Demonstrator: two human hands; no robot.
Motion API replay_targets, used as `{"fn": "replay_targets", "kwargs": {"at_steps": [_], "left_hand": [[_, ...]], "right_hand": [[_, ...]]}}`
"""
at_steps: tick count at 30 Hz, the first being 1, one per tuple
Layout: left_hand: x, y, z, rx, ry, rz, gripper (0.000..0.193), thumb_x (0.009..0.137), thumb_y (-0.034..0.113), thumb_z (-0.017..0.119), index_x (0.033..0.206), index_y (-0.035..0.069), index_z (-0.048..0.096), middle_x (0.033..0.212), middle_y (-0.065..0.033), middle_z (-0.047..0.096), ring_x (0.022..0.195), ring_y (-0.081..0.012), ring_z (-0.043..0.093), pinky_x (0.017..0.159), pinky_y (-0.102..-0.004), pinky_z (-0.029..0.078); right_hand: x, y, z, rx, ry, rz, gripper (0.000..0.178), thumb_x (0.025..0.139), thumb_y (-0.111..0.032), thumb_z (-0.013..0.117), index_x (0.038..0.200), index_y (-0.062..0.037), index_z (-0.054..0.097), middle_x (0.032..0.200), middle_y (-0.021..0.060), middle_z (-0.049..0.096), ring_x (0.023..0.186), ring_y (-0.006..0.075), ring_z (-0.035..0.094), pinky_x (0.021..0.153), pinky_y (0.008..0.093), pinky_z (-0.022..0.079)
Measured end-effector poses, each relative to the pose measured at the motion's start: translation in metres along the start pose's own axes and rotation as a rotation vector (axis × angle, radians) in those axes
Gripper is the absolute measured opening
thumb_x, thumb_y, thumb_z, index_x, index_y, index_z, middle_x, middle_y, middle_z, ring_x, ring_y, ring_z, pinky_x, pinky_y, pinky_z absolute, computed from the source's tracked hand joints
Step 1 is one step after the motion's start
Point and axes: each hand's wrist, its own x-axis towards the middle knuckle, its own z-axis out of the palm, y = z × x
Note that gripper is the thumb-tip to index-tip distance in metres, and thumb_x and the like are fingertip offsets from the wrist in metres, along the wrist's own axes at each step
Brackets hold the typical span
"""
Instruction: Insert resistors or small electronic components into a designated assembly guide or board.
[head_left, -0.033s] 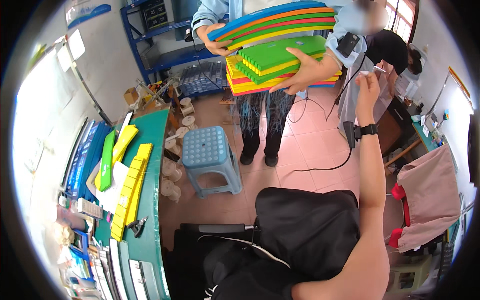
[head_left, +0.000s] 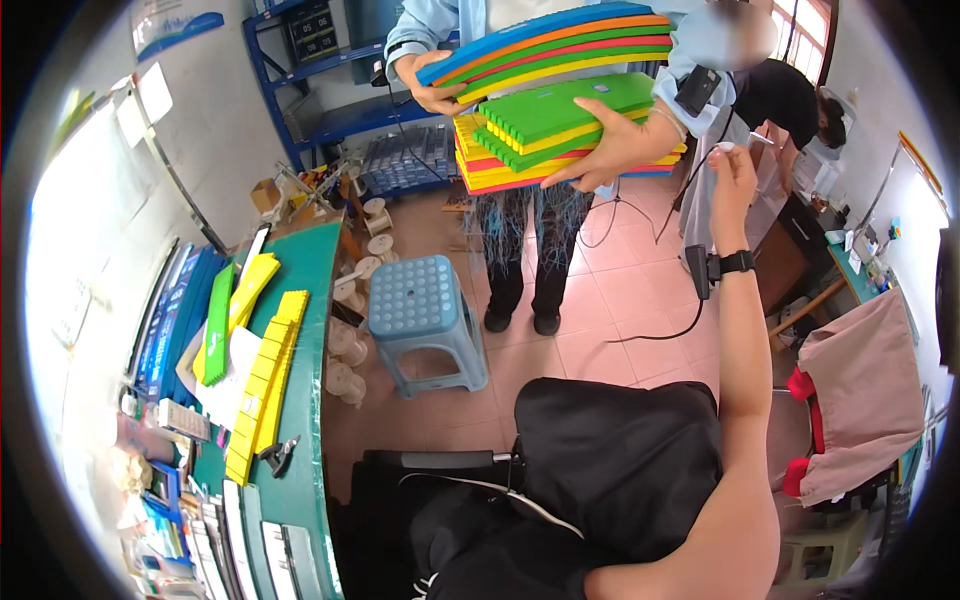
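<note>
My right hand (head_left: 733, 178) is raised high at the upper right, with a black watch (head_left: 737, 263) on the wrist. Its fingertips pinch a small white piece (head_left: 727, 148) that a thin cable seems to run from. My left hand is out of view. Facing me, a standing person holds a stack of coloured foam boards (head_left: 560, 110) against their chest, with one hand (head_left: 432, 88) at its left end and the other (head_left: 612, 150) spread over its front. My hand is just right of that stack, apart from it. A black bag (head_left: 610, 470) lies in my lap.
A blue plastic stool (head_left: 425, 300) stands on the pink tiled floor between me and the person. At the left, a green table (head_left: 312, 290) carries yellow foam strips (head_left: 265, 380), a green strip (head_left: 218, 325) and pliers (head_left: 280, 455). Spools (head_left: 345, 350) lie beside it. A cloth-draped chair (head_left: 865, 400) stands at the right.
</note>
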Motion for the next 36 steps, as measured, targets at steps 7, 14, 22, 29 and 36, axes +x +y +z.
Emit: {"fn": "replay_targets", "kwargs": {"at_steps": [7,14,22,29,36], "left_hand": [[0.012,-0.008,0.01,-0.022,-0.081,-0.028,0.03,0.095,0.014,0.068,0.071,0.005,0.051,0.061,-0.0135,0.053,0.054,-0.027,0.045,0.054,-0.0385,0.045],[-0.019,-0.021,0.003,-0.047,-0.138,-0.147,0.029,0.096,0.015,0.066,0.073,0.004,0.052,0.063,-0.0142,0.054,0.057,-0.0258,0.047,0.057,-0.0386,0.045],[-0.034,-0.024,0.004,-0.078,-0.161,-0.239,0.027,0.098,0.015,0.064,0.075,0.004,0.053,0.065,-0.0142,0.055,0.06,-0.024,0.048,0.058,-0.0379,0.046],[-0.012,-0.027,0.005,-0.076,-0.266,-0.245,0.023,0.098,0.014,0.064,0.08,0.003,0.055,0.068,-0.0134,0.057,0.062,-0.0205,0.048,0.059,-0.0352,0.046],[-0.015,-0.026,0.005,-0.045,-0.253,-0.236,0.024,0.1,0.016,0.064,0.082,0.005,0.053,0.066,-0.0064,0.051,0.063,-0.017,0.041,0.056,-0.032,0.04]], "right_hand": [[-0.01,-0.003,0.026,-0.125,0.136,-0.09,0.019,0.095,-0.007,0.062,0.113,-0.004,0.058,0.109,0.0083,0.065,0.095,0.0155,0.06,0.084,0.0315,0.048],[0.036,-0.124,0.036,-0.389,0.218,-0.589,0.045,0.089,-0.008,0.07,0.13,-0.0041,0.052,0.125,0.0132,0.057,0.108,0.0249,0.057,0.092,0.0369,0.047],[0.111,-0.127,0.129,-0.862,-0.27,-0.841,0.069,0.078,-0.003,0.073,0.142,-0.0095,0.047,0.129,0.0145,0.058,0.116,0.0356,0.057,0.097,0.0468,0.05],[0.129,-0.072,0.128,-1.241,-0.235,-0.695,0.077,0.078,-0.003,0.073,0.147,-0.0194,0.044,0.142,0.0144,0.051,0.116,0.0386,0.058,0.089,0.0529,0.054],[0.127,-0.057,0.152,-1.303,-0.223,-0.598,0.071,0.082,-0.008,0.072,0.146,-0.0238,0.047,0.145,0.0148,0.049,0.116,0.0435,0.057,0.087,0.0554,0.052]]}}
